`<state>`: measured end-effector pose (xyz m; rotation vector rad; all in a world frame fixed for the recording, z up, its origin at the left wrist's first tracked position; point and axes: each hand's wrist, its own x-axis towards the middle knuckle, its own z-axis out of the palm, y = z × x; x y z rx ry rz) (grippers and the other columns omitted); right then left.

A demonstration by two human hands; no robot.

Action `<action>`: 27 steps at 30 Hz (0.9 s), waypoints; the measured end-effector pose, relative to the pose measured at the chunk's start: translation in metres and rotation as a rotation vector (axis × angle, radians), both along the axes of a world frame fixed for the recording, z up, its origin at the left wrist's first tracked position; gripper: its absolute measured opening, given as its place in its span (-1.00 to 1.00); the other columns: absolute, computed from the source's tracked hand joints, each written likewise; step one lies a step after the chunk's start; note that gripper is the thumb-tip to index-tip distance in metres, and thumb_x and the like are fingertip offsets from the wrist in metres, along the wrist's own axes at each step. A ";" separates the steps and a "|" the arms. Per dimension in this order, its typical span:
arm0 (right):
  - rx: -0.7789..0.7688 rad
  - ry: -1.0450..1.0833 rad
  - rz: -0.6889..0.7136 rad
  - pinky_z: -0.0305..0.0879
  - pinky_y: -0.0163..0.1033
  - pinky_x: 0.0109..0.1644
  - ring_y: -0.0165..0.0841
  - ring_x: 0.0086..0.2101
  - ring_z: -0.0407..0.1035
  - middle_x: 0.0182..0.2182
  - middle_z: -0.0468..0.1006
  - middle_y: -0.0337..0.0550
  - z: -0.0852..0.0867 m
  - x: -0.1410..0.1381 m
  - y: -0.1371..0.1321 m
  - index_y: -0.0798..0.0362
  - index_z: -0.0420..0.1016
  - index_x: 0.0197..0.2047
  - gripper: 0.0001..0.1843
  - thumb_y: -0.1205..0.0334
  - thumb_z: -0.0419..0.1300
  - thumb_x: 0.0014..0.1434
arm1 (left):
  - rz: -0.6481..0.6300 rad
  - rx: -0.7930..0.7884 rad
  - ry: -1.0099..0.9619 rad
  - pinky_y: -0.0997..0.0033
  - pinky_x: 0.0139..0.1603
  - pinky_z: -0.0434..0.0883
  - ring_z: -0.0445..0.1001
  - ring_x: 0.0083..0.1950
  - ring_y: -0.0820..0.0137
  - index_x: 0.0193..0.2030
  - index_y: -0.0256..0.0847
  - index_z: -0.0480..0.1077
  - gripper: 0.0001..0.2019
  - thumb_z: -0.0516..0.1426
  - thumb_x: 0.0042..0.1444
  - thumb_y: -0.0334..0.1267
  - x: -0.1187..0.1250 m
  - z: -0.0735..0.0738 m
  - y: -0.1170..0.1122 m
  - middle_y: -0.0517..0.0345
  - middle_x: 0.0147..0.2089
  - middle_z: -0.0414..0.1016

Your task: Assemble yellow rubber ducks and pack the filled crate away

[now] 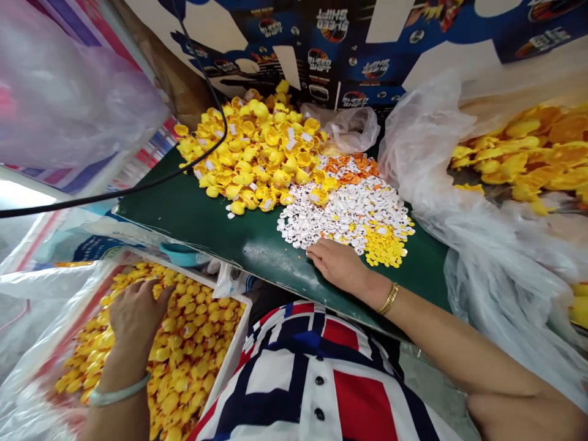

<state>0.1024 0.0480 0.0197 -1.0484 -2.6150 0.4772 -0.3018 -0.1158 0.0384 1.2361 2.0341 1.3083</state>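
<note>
My left hand (138, 312) is over a white box (245, 306) full of small yellow toy ducks (193, 331). Its thumb stands apart from the fingers, and no duck shows in its grasp. On the green tabletop, my right hand (339, 264) touches the near edge of a pile of small white printed pieces (307, 214). Its fingers are curled together, and whatever they may hold is hidden. Beside that hand lie small flat yellow pieces (386, 245). Orange pieces (353, 168) lie behind the white ones. Further back is a heap of hollow yellow duck shells (257, 147).
A black cable (151, 184) hangs across the left side of the green table (193, 214). Clear plastic bags (427, 135) with yellow parts (528, 153) crowd the right. Printed blue cardboard (312, 55) stands behind the heap. A wrapped bundle (68, 92) fills the upper left.
</note>
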 end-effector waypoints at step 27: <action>-0.265 1.000 -0.600 0.40 -0.19 -0.13 -0.34 -0.29 0.45 -0.31 0.56 -0.21 -0.001 0.049 0.040 -0.01 0.49 -0.14 -0.71 -0.04 0.17 0.26 | -0.686 0.372 0.818 0.19 0.02 0.34 0.40 0.03 0.19 -0.15 -0.18 0.47 -0.82 0.20 0.21 -0.14 0.252 -0.002 0.214 -0.08 0.04 0.46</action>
